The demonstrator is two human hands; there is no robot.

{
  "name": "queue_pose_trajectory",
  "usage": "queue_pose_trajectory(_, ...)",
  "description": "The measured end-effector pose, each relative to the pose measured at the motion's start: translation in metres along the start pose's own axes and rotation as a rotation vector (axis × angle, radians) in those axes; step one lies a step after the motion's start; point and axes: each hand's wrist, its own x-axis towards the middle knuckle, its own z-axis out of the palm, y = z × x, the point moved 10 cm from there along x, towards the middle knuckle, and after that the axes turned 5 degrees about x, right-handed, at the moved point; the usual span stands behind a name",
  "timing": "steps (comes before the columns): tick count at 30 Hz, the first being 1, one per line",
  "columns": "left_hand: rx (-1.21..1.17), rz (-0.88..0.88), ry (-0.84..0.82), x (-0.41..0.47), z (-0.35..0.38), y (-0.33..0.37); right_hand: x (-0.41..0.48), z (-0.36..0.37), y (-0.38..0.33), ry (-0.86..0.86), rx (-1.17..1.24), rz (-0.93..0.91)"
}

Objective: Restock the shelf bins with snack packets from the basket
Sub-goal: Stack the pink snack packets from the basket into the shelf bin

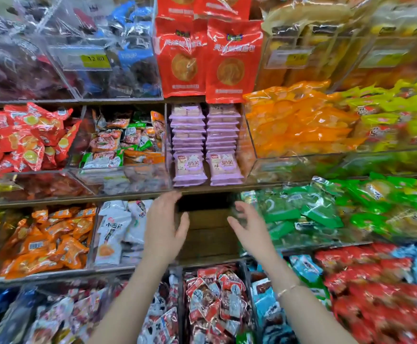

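Four tiers of dark-edged shelving (53,203) fill the view, each lined with clear plastic shelf bins (118,177) heaped with bright foil snack packets. On the third tier down, a slot showing brown wooden boards (210,234) sits between a bin of white packets (113,232) on the left and a bin of green packets (301,214) on the right. Directly above that slot stand two neat stacks of flat lilac packets (190,165), under large red bags (232,65). The left hand (162,227) and right hand (249,227) reach side by side at the mouth of the slot, palms turned toward each other. Their fingers are loosely spread and both hold nothing. A thin gold-coloured bracelet (287,290) circles the right wrist.
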Motion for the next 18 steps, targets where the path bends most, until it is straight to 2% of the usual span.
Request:
queue_pose_trajectory(2,-0.142,-0.211,-0.286,-0.065,0.044,-0.005,-0.041,-0.002,0.04,-0.043,0.087,0.135)
queue_pose_trajectory(4,-0.137,-0.377,-0.641,-0.142,0.09,-0.012,-0.082,0.0,0.085,-0.104,0.139,0.262)
queue_pose_trajectory(6,-0.064,-0.378,-0.986,-0.217,0.125,-0.006,-0.125,-0.001,0.131,-0.153,0.145,0.359)
queue_pose_trajectory(7,-0.072,-0.383,-1.095,-0.248,0.133,-0.001,-0.146,-0.002,0.153,-0.174,0.137,0.407)
queue_pose_trajectory(10,-0.112,-0.47,-1.247,-0.314,0.141,0.009,-0.215,-0.009,0.217,-0.217,0.107,0.581)
queue_pose_trajectory(13,-0.037,-0.51,-1.348,-0.36,0.143,0.014,-0.283,-0.025,0.268,-0.188,0.019,0.723)
queue_pose_trajectory(18,0.016,-0.453,-1.435,-0.409,0.143,0.027,-0.385,-0.041,0.317,-0.143,-0.078,0.856)
